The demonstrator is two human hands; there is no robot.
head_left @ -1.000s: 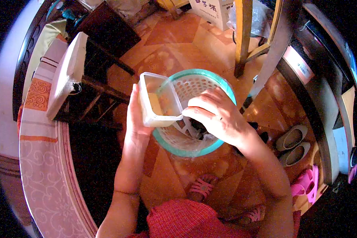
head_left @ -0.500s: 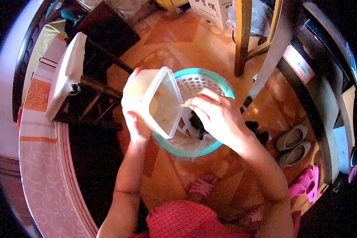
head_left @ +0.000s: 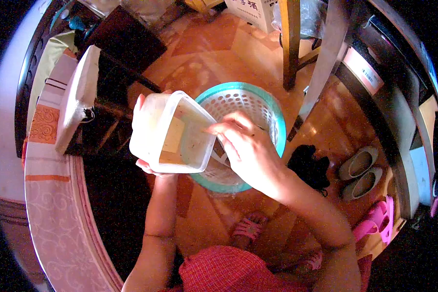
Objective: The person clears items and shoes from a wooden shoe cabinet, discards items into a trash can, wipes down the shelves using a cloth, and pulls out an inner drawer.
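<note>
My left hand (head_left: pixel 150 168) is wrapped around a translucent square plastic container (head_left: pixel 148 131), tilted so that its open mouth faces right. Small dark specks dot its inner walls, and a pale yellowish patch shows inside. My right hand (head_left: pixel 248 148) is closed at the container's mouth, thumb and fingers pinching a small thin stick (head_left: pixel 209 129); only its pale tip shows. Below both hands stands a white perforated waste basket (head_left: pixel 233 100) with a turquoise rim. The container and my right hand hide most of the basket's inside.
A wooden chair with a white cushion (head_left: pixel 78 102) stands left, beside a cloth-covered table (head_left: pixel 53 209). Wooden legs (head_left: pixel 291 44) rise at upper right. Grey shoes (head_left: pixel 360 175), pink slippers (head_left: pixel 377 221) and a black bundle (head_left: pixel 309 165) lie right. A printed carton (head_left: pixel 250 14) stands behind.
The container has moved left and slightly down, and its opening now faces me more. My right hand has shifted left with it, the stick's tip now within the container's mouth.
</note>
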